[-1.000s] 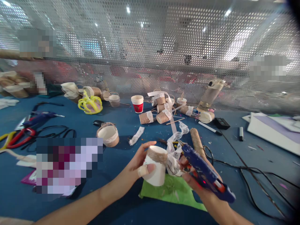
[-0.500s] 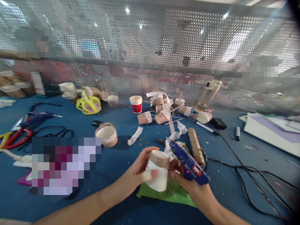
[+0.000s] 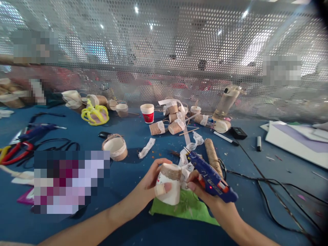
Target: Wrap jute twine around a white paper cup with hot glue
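Observation:
My left hand [image 3: 150, 182] is wrapped round a white paper cup [image 3: 173, 194], which lies tilted with its twine-wound end [image 3: 171, 172] upward. A bandage-like strip covers the left thumb. On the right, my right hand [image 3: 205, 194] holds a blue glue gun [image 3: 211, 179], its nozzle pointing up and left and a red light glowing on its side. The thumb and fingertips of that hand are pinched beside the cup, apparently on the thin twine, though the strand hardly shows. Under both hands lies a green cloth-like sheet [image 3: 184, 212].
Lace ribbon [image 3: 197, 138] and a twine roll [image 3: 212, 155] lie behind the glue gun. Several twine-wrapped cups, a red-and-white cup [image 3: 147, 113] and a bottle [image 3: 227, 102] stand farther back. Black cables [image 3: 269, 182] cross the right side; red-handled scissors [image 3: 19, 152] are at left.
My right hand and the glue gun have moved slightly right, away from the cup. The cup has tilted a little in my left hand.

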### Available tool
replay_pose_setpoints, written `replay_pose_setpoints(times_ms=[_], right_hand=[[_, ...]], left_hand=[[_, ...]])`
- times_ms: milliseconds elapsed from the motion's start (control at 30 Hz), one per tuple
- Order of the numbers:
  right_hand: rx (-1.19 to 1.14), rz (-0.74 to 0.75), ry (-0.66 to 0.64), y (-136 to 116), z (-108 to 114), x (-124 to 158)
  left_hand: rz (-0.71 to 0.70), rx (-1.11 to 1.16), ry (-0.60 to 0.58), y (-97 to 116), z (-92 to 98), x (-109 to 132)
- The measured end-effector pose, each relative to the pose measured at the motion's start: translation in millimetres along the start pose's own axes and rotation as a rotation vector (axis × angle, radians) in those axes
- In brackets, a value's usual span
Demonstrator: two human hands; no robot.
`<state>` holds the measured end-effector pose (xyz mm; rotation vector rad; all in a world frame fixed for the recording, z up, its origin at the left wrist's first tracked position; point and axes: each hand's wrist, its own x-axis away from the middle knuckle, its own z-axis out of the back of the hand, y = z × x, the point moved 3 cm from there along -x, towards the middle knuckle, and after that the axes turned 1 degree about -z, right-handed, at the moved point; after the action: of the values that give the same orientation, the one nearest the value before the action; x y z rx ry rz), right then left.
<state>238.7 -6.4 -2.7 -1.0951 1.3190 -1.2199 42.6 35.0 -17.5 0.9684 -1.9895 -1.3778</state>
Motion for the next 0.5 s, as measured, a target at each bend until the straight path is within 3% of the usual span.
replay_pose_setpoints(times_ms=[233, 500], right_hand=[[-0.068, -0.05, 0.012, -4.2, 2.0, -0.5], [-0.03, -0.103, -0.05, 8.4, 1.6, -2.1]], left_hand=[[0.035, 0.02, -0.036, -1.0, -0.5, -0.2], [0.106, 0.1, -0.093, 1.4, -4.5, 0.7]])
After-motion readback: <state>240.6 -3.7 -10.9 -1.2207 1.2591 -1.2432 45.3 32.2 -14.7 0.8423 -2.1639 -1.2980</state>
